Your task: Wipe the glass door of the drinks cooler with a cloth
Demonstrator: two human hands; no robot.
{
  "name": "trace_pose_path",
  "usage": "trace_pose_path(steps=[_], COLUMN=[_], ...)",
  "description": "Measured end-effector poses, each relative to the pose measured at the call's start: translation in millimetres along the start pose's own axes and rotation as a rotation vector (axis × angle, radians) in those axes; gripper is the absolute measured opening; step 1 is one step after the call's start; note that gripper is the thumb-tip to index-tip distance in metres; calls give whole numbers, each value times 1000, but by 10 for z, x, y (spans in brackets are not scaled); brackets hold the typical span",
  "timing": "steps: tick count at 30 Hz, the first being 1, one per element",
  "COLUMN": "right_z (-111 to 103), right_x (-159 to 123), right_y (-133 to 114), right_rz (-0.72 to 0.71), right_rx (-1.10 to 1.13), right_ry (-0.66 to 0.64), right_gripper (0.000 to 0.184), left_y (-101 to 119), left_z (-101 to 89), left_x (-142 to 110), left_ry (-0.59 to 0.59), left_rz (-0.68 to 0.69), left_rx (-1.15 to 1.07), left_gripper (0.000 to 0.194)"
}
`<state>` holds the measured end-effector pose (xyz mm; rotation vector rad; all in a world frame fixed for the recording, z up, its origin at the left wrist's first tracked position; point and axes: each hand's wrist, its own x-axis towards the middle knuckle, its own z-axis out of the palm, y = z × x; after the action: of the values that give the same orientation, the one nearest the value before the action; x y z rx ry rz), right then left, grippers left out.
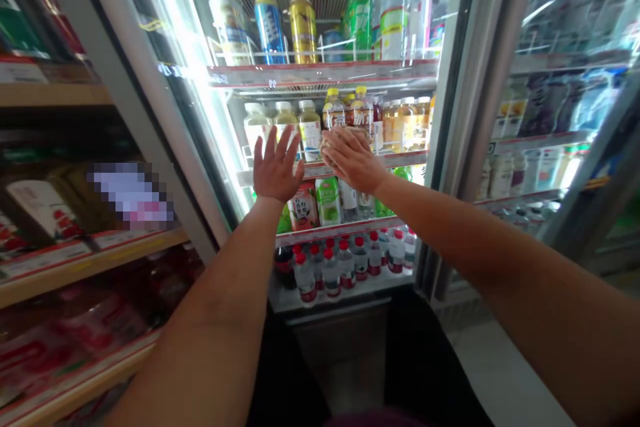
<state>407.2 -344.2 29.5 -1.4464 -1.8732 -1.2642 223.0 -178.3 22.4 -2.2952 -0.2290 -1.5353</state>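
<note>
My left hand (277,167) is raised in front of the lit drinks fridge, its fingers spread and nothing in it. It looks flat against the glass door, though I cannot make out the contact. Beside it, my right hand (356,161) presses a crumpled brownish cloth (369,137), mostly hidden under the palm and fingers. Behind the hands, pale-green bottles with white caps (254,121) and brown bottles with yellow caps (361,107) stand on the middle shelf. A green-and-white carton (328,201) shows below the right hand.
Cans (303,30) and a green bottle (360,10) stand on the top shelf. Several red-capped bottles (331,273) line the bottom. At left, a wooden-edged shelf (60,95) holds goods. A metal door frame (463,93) and another fridge section are on the right.
</note>
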Motion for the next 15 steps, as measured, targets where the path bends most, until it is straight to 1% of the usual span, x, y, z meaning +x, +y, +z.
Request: trace_pose_path(steps=[4,6,8,10,12,14,15], right_z=[53,18,-58,-143,-204,-234,-242], right_x=[-51,-23,65,184,272,288,271], right_y=[41,84,134,179,207,214,212], right_rz=[2,-18,-11,50,140,193,195], right_rx=[4,7,10,6,-8,-17,-15], right_ry=[26,3,-28,-17,36,67,63], right_gripper=[39,39,40,41,44,45,45], left_y=[4,7,10,13,16,20,23], left_z=[-3,-8,-13,-19,-23,-26,-27], left_x=[0,1,2,3,4,4,5], left_ry=[8,11,3,-11,-13,-10,-10], left_rz=[11,14,4,-5,-8,-6,-5], left_rx=[22,26,15,1,-6,-6,-2], left_gripper=[62,62,63,64,65,66,66])
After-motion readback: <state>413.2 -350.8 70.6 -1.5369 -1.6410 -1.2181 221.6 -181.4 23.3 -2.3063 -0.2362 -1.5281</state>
